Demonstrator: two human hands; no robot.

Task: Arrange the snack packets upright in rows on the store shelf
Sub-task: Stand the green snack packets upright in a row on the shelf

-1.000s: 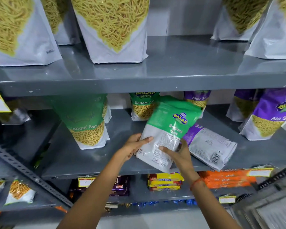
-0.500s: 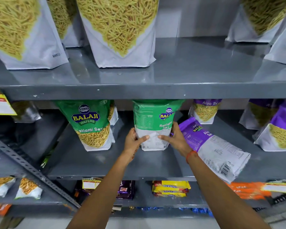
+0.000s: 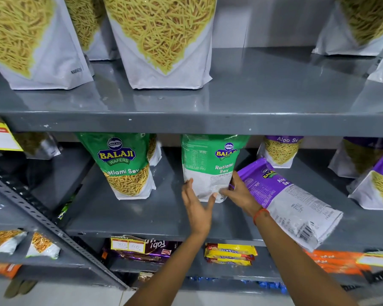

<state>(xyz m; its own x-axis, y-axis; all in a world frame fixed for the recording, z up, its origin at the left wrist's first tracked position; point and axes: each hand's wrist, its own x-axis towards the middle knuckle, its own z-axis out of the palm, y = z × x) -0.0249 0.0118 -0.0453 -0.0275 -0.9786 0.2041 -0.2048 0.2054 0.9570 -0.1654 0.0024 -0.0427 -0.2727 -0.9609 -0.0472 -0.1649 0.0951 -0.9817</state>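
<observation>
A green Ratlami Sev packet (image 3: pixel 208 164) stands upright on the grey middle shelf (image 3: pixel 131 217) with its printed back facing me. My right hand (image 3: pixel 239 192) grips its lower right corner, thumb across the front. My left hand (image 3: pixel 197 206) is spread, fingertips resting against the packet's lower left edge. Another green Ratlami Sev packet (image 3: pixel 124 166) stands upright to the left, front facing out. A purple Aloo Sev packet (image 3: pixel 285 199) lies flat to the right, overhanging the shelf's front edge.
Purple Aloo Sev packets stand at the back (image 3: pixel 281 151) and far right (image 3: pixel 380 186). Large white sev bags (image 3: pixel 161 40) fill the upper shelf. Biscuit packs (image 3: pixel 230 253) and dark wrappers (image 3: pixel 142 248) lie on the lower shelf. A slotted metal upright (image 3: pixel 42 217) crosses the left.
The green packet went from tilted in both hands to standing upright on the shelf. My left hand has loosened and spread its fingers; my right hand still holds the corner.
</observation>
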